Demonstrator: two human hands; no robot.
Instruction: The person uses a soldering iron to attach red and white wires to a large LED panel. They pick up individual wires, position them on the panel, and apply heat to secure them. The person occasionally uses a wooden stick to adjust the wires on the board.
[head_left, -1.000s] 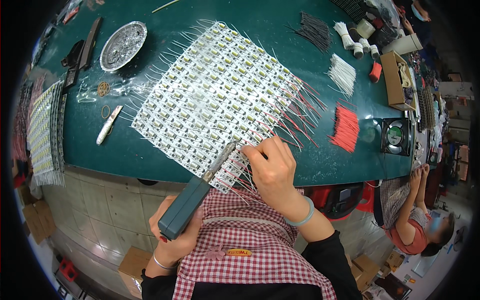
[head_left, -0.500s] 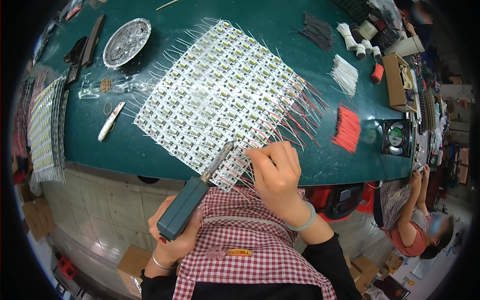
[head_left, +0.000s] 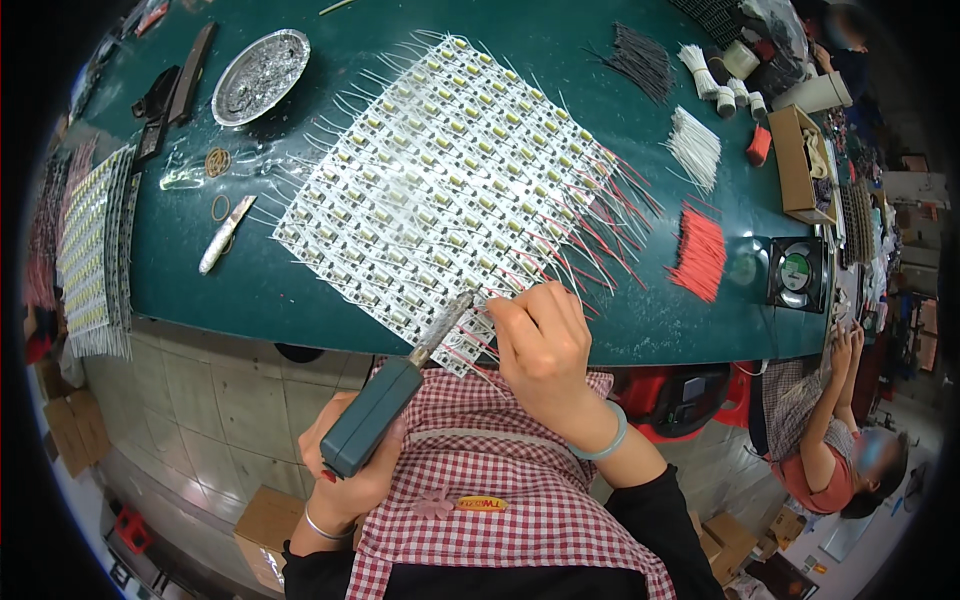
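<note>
The panel of small white circuit boards is lying tilted cornerwise across the middle of the frame, its lower corner reaching the table edge. To me it's looking light, thin and fairly stiff, probably snapping if bent; I'd be lifting it by its bare outer edges, sparing the fine red and white wires fringing its right side. At lower centre the left hand is gripping the green handle of the soldering iron, the only safe hold, as the metal end is likely hot. Near the tip, the right hand is pressing thumb and forefinger together; whether they're pinching a wire, I can't tell. Loose red wires are lying right of centre.
</note>
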